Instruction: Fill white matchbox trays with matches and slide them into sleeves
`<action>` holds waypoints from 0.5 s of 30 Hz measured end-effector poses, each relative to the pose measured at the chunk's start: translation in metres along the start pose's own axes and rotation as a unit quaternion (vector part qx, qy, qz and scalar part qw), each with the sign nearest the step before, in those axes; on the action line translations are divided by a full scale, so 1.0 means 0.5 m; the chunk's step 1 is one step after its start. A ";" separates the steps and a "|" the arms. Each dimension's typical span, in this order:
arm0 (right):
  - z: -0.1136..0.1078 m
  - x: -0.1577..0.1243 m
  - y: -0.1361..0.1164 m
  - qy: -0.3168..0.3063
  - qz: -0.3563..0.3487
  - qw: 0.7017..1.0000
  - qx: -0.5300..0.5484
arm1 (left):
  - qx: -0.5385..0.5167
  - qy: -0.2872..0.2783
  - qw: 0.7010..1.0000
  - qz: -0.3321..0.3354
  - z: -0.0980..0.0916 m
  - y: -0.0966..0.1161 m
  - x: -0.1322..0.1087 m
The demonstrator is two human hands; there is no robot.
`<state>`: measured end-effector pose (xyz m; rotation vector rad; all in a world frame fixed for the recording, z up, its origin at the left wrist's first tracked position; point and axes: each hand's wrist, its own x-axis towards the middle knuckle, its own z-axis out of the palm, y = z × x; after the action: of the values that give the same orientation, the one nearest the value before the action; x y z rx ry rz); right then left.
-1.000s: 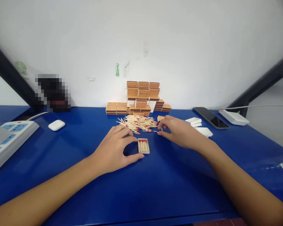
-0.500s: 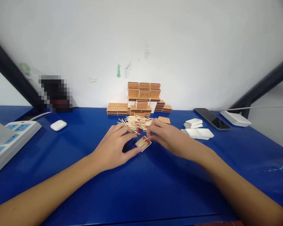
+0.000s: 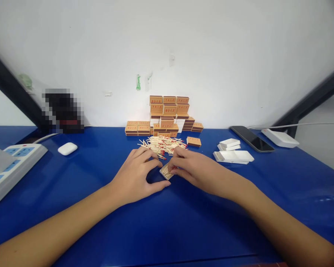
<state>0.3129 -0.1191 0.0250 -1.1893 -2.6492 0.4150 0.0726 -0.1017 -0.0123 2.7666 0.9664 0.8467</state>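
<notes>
A small white matchbox tray (image 3: 163, 175) with matchsticks in it sits on the blue table between my hands. My left hand (image 3: 136, 176) holds it from the left, thumb along the near side and index finger at the far side. Over the tray's right part, my right hand (image 3: 203, 168) has its thumb and fingers pinched together, covering most of the red match heads. What those fingertips hold is hidden. Just beyond lies a loose pile of red-tipped matches (image 3: 161, 144). A closed matchbox (image 3: 194, 141) rests right of the pile.
Matchboxes (image 3: 169, 109) are stacked against the wall, with a lower group (image 3: 137, 128) at their left. White empty trays (image 3: 233, 156) lie on the right, near a phone (image 3: 252, 138) and a white device (image 3: 280, 137). Leftward are an earbud case (image 3: 68, 148) and a power strip (image 3: 25, 159).
My right hand has moved left and slightly down, so its fingertips now cover the tray's right part. The closed matchbox behind it has come into fuller view. My left hand stays at the tray.
</notes>
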 end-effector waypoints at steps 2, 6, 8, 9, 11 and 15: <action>0.005 0.005 -0.006 -0.011 0.001 1.000 0.005 | -0.002 -0.003 1.000 -0.002 0.001 0.003 0.001; 0.011 0.010 -0.013 -0.011 -0.012 1.000 -0.016 | -0.002 0.001 1.000 0.000 0.003 0.009 0.003; 0.010 0.009 -0.013 -0.012 -0.010 0.999 -0.037 | 0.002 0.002 1.000 -0.001 0.003 0.011 0.003; 0.009 0.008 -0.013 -0.014 -0.005 0.999 -0.047 | 0.004 0.002 1.000 -0.001 0.003 0.011 0.003; 0.008 0.007 -0.015 -0.020 0.002 0.998 -0.059 | 0.006 0.001 1.000 -0.001 0.003 0.011 0.002; 0.003 0.005 -0.016 -0.002 -0.009 1.000 -0.027 | 0.001 0.003 1.000 0.001 0.003 0.010 0.001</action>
<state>0.3055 -0.1225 0.0265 -1.1807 -2.6884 0.3442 0.0764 -0.1050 -0.0122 2.7684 0.9667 0.8567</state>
